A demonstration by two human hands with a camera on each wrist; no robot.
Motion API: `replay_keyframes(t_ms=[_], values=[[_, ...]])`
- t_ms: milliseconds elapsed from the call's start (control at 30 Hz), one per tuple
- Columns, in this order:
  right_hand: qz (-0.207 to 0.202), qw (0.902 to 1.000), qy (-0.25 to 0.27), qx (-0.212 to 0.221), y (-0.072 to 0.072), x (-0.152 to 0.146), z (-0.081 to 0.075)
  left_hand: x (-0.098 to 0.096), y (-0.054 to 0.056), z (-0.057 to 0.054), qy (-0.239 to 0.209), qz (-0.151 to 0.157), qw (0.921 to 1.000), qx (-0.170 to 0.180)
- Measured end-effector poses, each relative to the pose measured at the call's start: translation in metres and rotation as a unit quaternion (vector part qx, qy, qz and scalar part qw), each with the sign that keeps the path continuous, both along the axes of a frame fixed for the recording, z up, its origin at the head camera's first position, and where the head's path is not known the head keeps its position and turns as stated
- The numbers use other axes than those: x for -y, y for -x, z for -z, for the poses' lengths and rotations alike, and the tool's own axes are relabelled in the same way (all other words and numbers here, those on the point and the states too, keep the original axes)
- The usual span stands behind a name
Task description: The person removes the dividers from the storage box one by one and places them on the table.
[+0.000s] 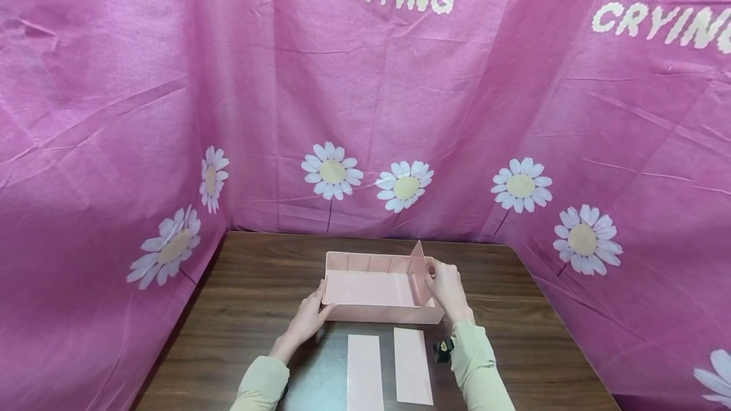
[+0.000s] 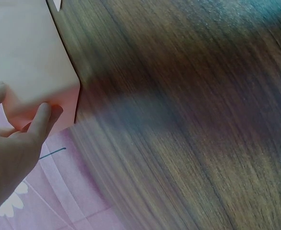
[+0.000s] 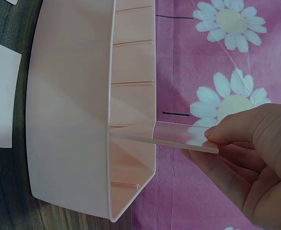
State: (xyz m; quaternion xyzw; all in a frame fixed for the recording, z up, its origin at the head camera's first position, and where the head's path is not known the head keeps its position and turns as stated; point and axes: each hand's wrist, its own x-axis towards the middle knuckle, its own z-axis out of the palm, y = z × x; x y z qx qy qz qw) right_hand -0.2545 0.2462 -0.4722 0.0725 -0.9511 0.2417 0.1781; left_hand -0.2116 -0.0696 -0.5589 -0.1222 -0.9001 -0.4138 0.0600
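Note:
A pale pink drawer organizer box stands on the table, with slots along its inner walls. My left hand holds its left end, thumb near the front corner and fingers along the end wall; the left wrist view shows fingertips against that end. Near the box's right end, my right hand pinches a thin pink divider between thumb and fingers. This divider is tilted, its lower part inside the box and one corner rising above the rim. Two flat pink dividers, a left one and a right one, lie in front of the box.
The dark wood-grain table carries everything. Pink cloth with daisies and lettering hangs behind it and along both sides. A small black device sits at the right wrist.

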Motion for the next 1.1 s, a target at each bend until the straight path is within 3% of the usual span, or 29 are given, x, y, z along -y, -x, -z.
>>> replay_keyframes(t_ms=[267,567,833,1100], values=[[0.002,0.9998,0.017,-0.008,-0.005,0.002,-0.002,0.0,0.0,-0.001,0.0,-0.001,1.0,0.01],[-0.016,0.9953,0.029,-0.091,-0.015,0.008,-0.008,0.001,0.001,0.0,0.003,-0.002,0.9999,0.011],[-0.055,0.9857,0.048,-0.152,-0.038,0.03,-0.008,0.002,0.003,0.0,0.008,0.002,0.9999,-0.012],[-0.073,0.9855,0.079,-0.131,-0.072,0.06,0.0,0.002,0.005,-0.001,0.005,0.007,0.9998,-0.016]])
